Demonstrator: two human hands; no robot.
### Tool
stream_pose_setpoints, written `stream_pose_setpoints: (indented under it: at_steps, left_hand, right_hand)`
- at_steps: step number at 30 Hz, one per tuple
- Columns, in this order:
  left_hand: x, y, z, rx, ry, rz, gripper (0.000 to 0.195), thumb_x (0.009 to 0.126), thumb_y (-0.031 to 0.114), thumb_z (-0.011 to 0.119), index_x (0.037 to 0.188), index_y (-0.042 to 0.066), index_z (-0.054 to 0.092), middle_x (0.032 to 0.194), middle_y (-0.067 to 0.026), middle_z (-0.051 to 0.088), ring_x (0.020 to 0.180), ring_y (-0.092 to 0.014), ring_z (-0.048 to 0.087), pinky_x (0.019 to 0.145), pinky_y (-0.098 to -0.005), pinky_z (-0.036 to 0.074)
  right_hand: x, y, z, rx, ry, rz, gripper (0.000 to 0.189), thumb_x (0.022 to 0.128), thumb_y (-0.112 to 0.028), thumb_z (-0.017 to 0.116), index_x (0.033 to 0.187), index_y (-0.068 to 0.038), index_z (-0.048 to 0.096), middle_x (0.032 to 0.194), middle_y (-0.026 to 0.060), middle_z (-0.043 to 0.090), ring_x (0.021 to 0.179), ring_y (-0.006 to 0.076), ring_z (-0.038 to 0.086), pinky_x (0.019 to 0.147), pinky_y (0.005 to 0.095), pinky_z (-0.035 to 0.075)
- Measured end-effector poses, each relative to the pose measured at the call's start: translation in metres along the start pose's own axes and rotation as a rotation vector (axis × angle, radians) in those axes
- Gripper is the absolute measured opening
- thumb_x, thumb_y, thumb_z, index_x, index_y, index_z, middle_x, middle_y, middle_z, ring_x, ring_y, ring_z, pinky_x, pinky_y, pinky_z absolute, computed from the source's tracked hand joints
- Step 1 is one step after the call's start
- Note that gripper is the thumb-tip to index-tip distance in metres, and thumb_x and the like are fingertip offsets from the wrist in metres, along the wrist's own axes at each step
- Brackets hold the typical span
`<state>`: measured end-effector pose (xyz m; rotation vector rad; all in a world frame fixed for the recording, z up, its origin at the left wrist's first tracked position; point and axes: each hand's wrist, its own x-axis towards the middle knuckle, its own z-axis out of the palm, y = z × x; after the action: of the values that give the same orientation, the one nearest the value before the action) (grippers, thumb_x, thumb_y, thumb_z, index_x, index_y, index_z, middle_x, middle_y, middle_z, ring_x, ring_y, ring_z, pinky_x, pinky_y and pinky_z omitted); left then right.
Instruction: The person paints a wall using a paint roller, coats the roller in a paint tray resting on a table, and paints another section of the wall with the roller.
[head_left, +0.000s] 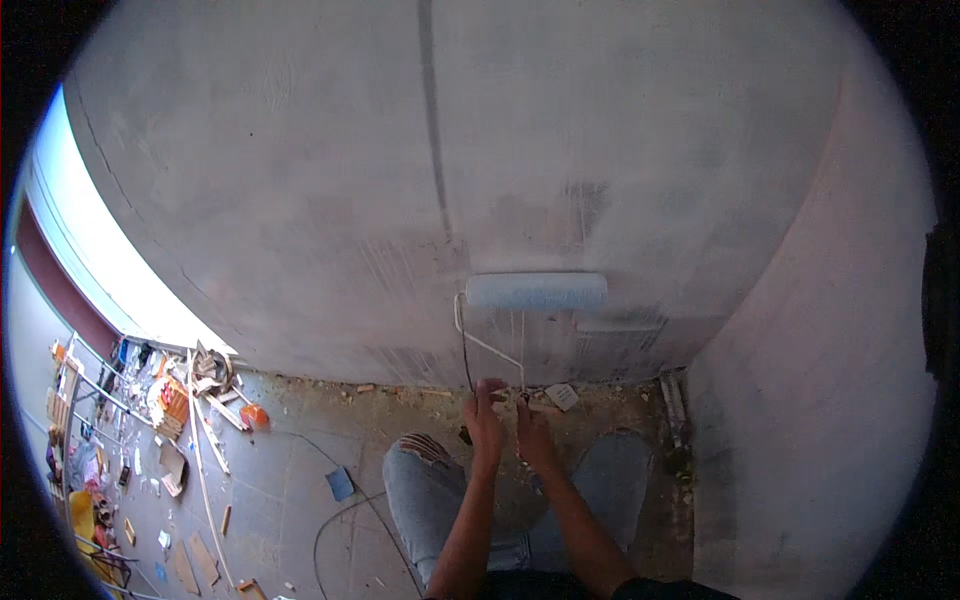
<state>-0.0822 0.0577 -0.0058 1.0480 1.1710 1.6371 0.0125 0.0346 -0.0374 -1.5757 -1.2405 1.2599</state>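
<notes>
A paint roller (536, 291) with a wide pale-blue cover lies level against the lower part of a grey wall (337, 150). Its bent wire frame runs down to my right hand (534, 435), which is closed around the handle. My left hand (485, 420) is to the left of it, fingers partly spread and apart from the handle; a thin dark line passes close to its fingertips, and whether they touch it I cannot tell. Thin white drips show on the wall below the roller. A darker vertical stripe runs down the wall above.
Rubble lines the wall's foot, with a white piece (562, 396) bearing writing. A side wall (810, 360) meets it at right. A cable (319, 532) and a blue square (340, 484) lie on the floor. Wood strips, debris and a metal frame (112, 401) are at left.
</notes>
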Motion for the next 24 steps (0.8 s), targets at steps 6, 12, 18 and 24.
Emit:
stream_pose_setpoints:
  at_steps: [6,12,18,24]
  left_hand:
    - [0.018,0.015,0.020,-0.036,-0.038,-0.017,0.042,0.098,0.034,0.037,0.095,0.000,0.061,0.094,-0.0105,0.063,0.084,-0.019,0.059,0.076,-0.0344,0.046]
    - [0.022,0.017,0.010,-0.092,0.046,-0.026,0.043,0.098,0.031,0.037,0.095,-0.004,0.060,0.093,-0.0116,0.064,0.083,-0.020,0.060,0.075,-0.0334,0.047]
    - [0.002,0.000,-0.021,-0.064,0.057,-0.111,0.042,0.098,0.031,0.036,0.094,-0.002,0.061,0.092,-0.0114,0.065,0.082,-0.019,0.060,0.075,-0.0332,0.047]
    - [0.016,0.015,-0.006,-0.151,0.030,-0.071,0.045,0.097,0.037,0.035,0.096,0.000,0.061,0.093,-0.0113,0.065,0.080,-0.020,0.060,0.075,-0.0343,0.046]
  right_hand:
    - [0.034,-0.112,-0.040,0.140,0.040,-0.413,0.058,0.094,-0.048,0.039,0.065,0.002,0.048,0.049,0.0045,0.038,0.048,0.0157,0.042,0.049,0.0374,0.035]
    - [0.039,-0.063,0.013,0.119,0.249,-0.425,0.059,0.093,-0.050,0.039,0.059,-0.002,0.045,0.049,0.0040,0.043,0.048,0.0194,0.048,0.050,0.0358,0.037]
    - [0.006,0.020,0.034,0.065,0.029,-0.008,0.052,0.095,-0.042,0.040,0.072,0.002,0.054,0.056,0.0066,0.043,0.053,0.0166,0.044,0.049,0.0358,0.035]
    - [0.052,-0.111,-0.020,0.285,0.024,-0.461,0.062,0.093,-0.053,0.036,0.054,-0.005,0.044,0.042,0.0033,0.038,0.038,0.0145,0.040,0.041,0.0320,0.033]
